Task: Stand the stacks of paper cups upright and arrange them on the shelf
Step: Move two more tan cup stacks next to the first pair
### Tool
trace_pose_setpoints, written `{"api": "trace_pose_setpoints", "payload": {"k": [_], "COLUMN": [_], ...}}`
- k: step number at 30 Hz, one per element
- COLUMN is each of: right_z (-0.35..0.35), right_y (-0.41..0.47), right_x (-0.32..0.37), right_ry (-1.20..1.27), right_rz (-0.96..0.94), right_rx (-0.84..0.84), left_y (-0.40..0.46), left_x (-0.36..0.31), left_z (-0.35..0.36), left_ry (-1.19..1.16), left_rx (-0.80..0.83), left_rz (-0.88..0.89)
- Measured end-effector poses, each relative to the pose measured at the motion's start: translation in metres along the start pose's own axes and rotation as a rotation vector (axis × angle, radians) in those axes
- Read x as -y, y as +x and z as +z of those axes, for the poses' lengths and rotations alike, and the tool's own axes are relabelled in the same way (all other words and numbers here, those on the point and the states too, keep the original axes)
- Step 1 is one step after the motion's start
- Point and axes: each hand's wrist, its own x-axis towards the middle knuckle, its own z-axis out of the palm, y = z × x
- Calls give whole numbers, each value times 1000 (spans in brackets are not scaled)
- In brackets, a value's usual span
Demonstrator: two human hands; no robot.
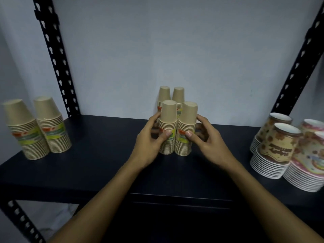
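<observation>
Brown cup stacks (pixel 37 127) left, printed stacks (pixel 280 151) right (all upright), black shelf (pixel 98 155)

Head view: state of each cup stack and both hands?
Front-left brown stack: upright, left hand grips it.
Front-right brown stack: upright, right hand grips it.
Two rear brown stacks: upright.
Two far-left brown stacks: upright, untouched.
Patterned stacks: upright, right side.

Two bare forearms reach in from below, no sleeves, watch or rings showing; the left hand (pixel 149 146) and right hand (pixel 208 142) have short, pale, unpainted nails
</observation>
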Motion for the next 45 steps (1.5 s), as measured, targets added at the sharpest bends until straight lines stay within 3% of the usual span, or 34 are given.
{"api": "trace_pose_setpoints", "payload": {"k": [9,27,37,45], "right_z": [16,16,20,28], "right_y": [-10,-8,25,64], "right_x": [-28,-27,-27,-41], "right_ry": [-115,-160,-295,-357], "right_rz": [77,93,87,86], "right_rx": [37,20,80,43], "left_y": [-6,-7,26,65], "left_x": [14,11,17,31], "left_z": [4,10,-3,-10], "left_ry": [118,306,602,653], "left_rx": [102,9,85,122], "left_rz": [-96,-160,-169,-220]}}
